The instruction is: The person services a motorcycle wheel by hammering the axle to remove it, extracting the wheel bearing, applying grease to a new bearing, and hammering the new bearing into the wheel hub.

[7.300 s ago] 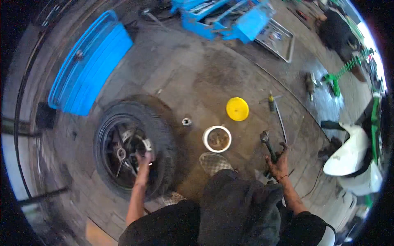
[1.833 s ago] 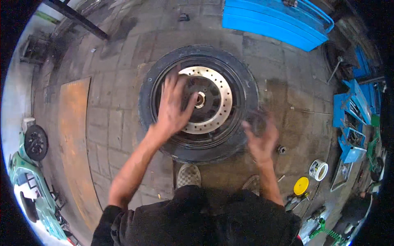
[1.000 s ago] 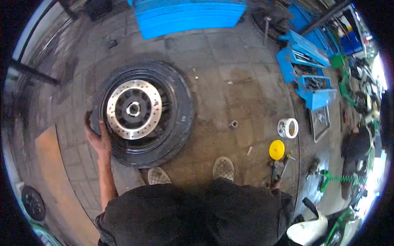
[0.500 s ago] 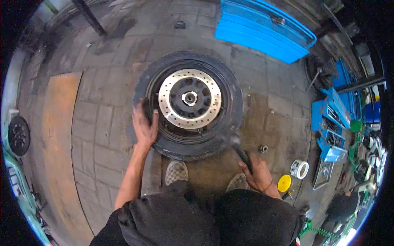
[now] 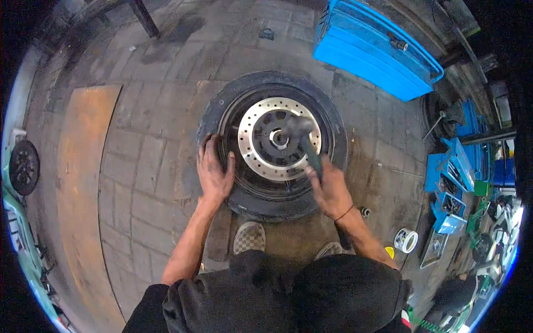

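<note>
A motorcycle wheel lies flat on the floor in front of me, its black tyre [image 5: 272, 211] around a shiny drilled brake disc [image 5: 252, 159]. At the disc's centre sits the hub [image 5: 277, 138]. My left hand [image 5: 215, 173] rests on the wheel's left side, across tyre and rim, with thumb and fingers apart. Wrapped round a dark handle, my right hand [image 5: 333, 193] holds what looks like a hammer [image 5: 313, 154] over the right part of the disc. The hammer's head is smeared by motion, just right of the hub; I cannot tell whether it touches anything.
A blue metal box [image 5: 372, 53] stands beyond the wheel at right. Further right are an open blue toolbox [image 5: 449, 183] with tools and a metal tray [image 5: 435, 248]. A small round metal part [image 5: 365, 212] and white tub [image 5: 406, 240] lie nearer. A brown board [image 5: 89, 194] lies left.
My right hand has swung the hammer up and leftward from the tyre's lower right edge to above the disc near the hub. The left hand stays on the wheel; the view has shifted slightly.
</note>
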`<action>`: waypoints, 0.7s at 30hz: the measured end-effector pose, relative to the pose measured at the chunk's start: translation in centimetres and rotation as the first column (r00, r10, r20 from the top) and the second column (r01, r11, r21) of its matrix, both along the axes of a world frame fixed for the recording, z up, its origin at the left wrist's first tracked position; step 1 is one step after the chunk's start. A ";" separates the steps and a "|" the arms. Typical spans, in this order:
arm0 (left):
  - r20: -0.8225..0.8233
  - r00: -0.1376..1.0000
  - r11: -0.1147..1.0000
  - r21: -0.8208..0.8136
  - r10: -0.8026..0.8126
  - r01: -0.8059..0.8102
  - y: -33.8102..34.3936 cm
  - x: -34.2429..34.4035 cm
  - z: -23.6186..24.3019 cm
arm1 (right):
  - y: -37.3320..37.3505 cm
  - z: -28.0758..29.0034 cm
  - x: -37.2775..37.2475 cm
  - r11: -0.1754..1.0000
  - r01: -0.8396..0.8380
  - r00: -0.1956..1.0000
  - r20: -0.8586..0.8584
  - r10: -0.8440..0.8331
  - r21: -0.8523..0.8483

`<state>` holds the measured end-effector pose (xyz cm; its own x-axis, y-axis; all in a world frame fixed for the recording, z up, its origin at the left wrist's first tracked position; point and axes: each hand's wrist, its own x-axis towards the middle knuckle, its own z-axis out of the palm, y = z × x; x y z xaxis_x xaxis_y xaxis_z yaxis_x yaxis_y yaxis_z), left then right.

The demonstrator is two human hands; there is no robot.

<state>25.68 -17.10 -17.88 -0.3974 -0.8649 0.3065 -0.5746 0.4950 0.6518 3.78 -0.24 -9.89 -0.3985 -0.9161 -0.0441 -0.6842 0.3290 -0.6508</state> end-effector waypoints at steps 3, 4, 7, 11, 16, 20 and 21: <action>0.086 0.996 1.000 -0.014 0.003 -0.002 -0.2 0.3 0.2 | -1.0 2.8 0.6 0.969 0.106 0.991 0.105 -0.084 -0.222; 0.088 0.996 1.000 -0.013 0.000 0.002 -0.1 0.3 0.1 | -1.1 2.6 0.5 0.969 0.110 0.990 0.108 -0.088 -0.221; 0.022 1.000 0.999 -0.025 -0.020 0.021 0.1 -0.1 -0.1 | -0.6 1.1 0.1 0.983 0.056 0.998 -0.026 -0.062 -0.177; 0.045 0.999 1.000 0.017 -0.008 0.008 0.5 0.2 -0.4 | -1.7 -1.8 0.4 0.965 -0.060 0.998 0.023 0.057 0.254; 0.099 0.995 1.000 0.008 0.029 -0.030 0.9 0.6 0.0 | -0.9 0.0 1.1 0.999 0.035 0.996 0.078 -0.032 -0.040; 0.071 0.998 0.999 0.034 0.000 -0.002 -0.3 1.1 0.0 | -2.0 0.9 1.3 0.950 0.145 0.989 0.065 -0.132 -0.278; 0.057 0.998 1.000 0.015 0.008 -0.008 -0.4 0.9 -0.3 | -2.1 0.8 1.1 0.992 0.083 0.995 0.064 -0.077 -0.097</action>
<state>26.62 -17.52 -18.18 -0.4070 -0.8726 0.2701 -0.6152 0.4804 0.6251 4.91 -2.33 -9.08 -0.4701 -0.8824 0.0191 -0.6169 0.3130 -0.7221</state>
